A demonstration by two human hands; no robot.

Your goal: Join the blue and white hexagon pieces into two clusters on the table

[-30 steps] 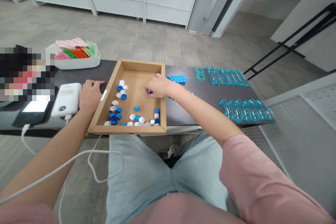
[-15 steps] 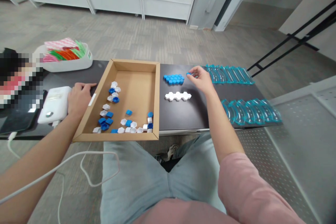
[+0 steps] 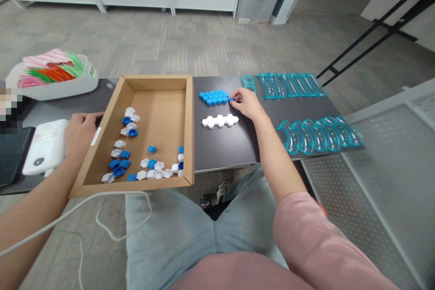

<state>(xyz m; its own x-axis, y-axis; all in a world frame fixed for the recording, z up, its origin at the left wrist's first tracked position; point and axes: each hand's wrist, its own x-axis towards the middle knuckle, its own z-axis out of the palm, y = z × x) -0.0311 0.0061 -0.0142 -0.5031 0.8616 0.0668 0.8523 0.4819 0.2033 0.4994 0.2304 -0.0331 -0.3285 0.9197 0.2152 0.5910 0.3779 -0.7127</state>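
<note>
My right hand (image 3: 247, 103) pinches a small blue hexagonal tile (image 3: 232, 99) between thumb and fingertips. The tile is at the right end of a cluster of blue hexagonal tiles (image 3: 214, 97) fitted side by side on the table; whether it touches them I cannot tell. In front of that cluster lies a row of white hexagonal tiles (image 3: 220, 120). My left hand (image 3: 80, 132) rests against the outer left wall of a shallow cardboard tray (image 3: 189, 136), index finger stretched out, holding nothing. Loose white tiles (image 3: 159, 174) and blue tiles (image 3: 118, 171) are scattered inside the tray.
Clear teal plastic pieces lie in a back row (image 3: 292, 86) and a front row (image 3: 319, 135) on the right of the dark table (image 3: 231, 149). At left are a white device (image 3: 45, 145) and a white basket (image 3: 64, 88) of colourful items. A white cable (image 3: 102, 193) crosses my left forearm.
My right hand has moved the blue tile leftward, up to the blue cluster's right end. My left hand stays beside the tray. The whole view has shifted slightly.
</note>
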